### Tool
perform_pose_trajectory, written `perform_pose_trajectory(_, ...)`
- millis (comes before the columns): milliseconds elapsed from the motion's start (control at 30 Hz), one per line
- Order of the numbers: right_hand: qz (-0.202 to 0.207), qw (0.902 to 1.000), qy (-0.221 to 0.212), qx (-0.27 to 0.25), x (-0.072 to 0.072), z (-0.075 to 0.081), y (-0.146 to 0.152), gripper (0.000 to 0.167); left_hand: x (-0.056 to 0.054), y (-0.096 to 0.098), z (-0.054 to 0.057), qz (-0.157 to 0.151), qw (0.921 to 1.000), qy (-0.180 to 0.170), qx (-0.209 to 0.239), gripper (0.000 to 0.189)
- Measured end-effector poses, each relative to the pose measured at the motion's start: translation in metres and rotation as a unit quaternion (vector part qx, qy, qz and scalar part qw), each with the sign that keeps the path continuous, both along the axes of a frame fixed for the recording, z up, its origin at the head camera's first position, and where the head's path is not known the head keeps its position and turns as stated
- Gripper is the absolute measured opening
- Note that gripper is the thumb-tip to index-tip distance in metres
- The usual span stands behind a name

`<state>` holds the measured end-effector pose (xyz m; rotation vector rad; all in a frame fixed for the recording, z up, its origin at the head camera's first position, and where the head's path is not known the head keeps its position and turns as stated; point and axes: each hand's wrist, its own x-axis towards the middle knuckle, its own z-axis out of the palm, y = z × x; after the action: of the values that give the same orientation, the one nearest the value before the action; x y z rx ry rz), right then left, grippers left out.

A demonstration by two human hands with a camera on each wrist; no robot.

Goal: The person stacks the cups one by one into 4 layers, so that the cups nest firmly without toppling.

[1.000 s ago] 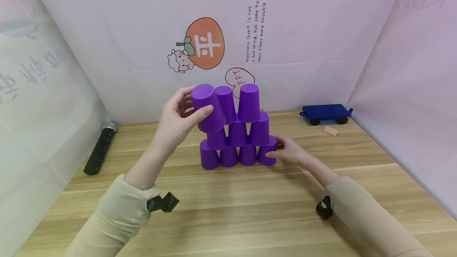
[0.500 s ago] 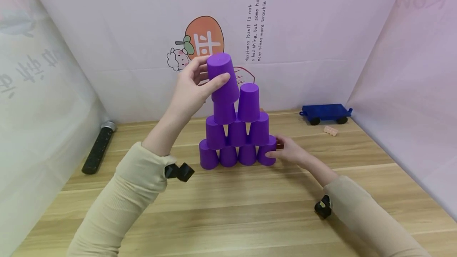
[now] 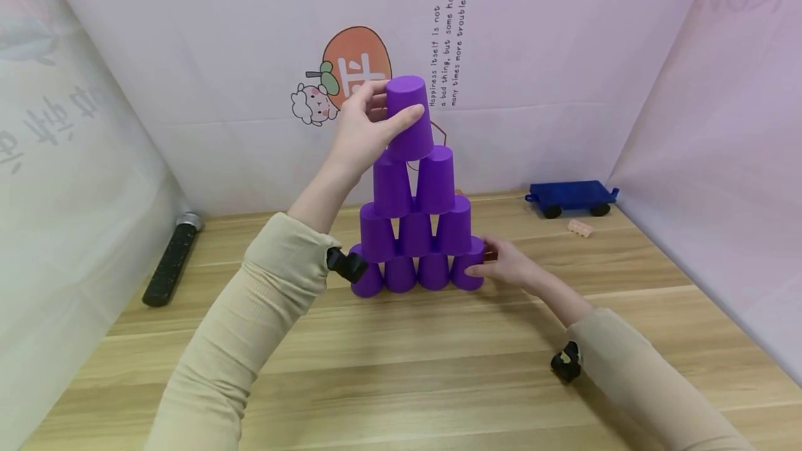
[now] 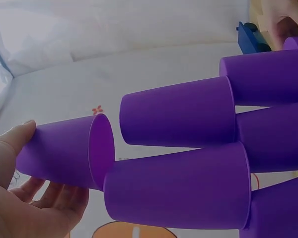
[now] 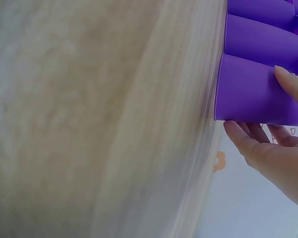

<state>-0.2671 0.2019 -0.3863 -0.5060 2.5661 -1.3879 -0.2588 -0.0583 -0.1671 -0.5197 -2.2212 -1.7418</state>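
My left hand grips an upside-down purple cup, thumb on the near side and fingers behind. The cup's open rim is right at the tops of two purple cups, the left one and the right one, which form the upper row of a cup stack. Below them come a row of three cups and a longer bottom row, all mouth down. My right hand holds the rightmost bottom cup between thumb and fingers, low by the table.
A black microphone lies on the wooden table at the left. At the back right stands a blue toy wagon, with a small pale pink block before it. A printed white cloth hangs behind the stack.
My left hand has lifted its cup up and to the right, from beside the upper row to over the middle of its two cups. The right hand stays at the bottom cup.
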Motion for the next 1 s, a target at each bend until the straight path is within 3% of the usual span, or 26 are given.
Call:
perform_pose_trajectory(533,0.003,1.0000,0.001,0.002,0.0012,0.0019,-0.0006,0.055,-0.0096,0.0053,-0.0066,0.002,0.9999,0.002,-0.011,0.055)
perform_pose_trajectory(1000,0.001,0.9999,0.005,0.012,0.0020,0.0030,-0.0004,0.056,-0.0090,0.0051,-0.0086,0.011,0.9991,-0.011,-0.040,0.058)
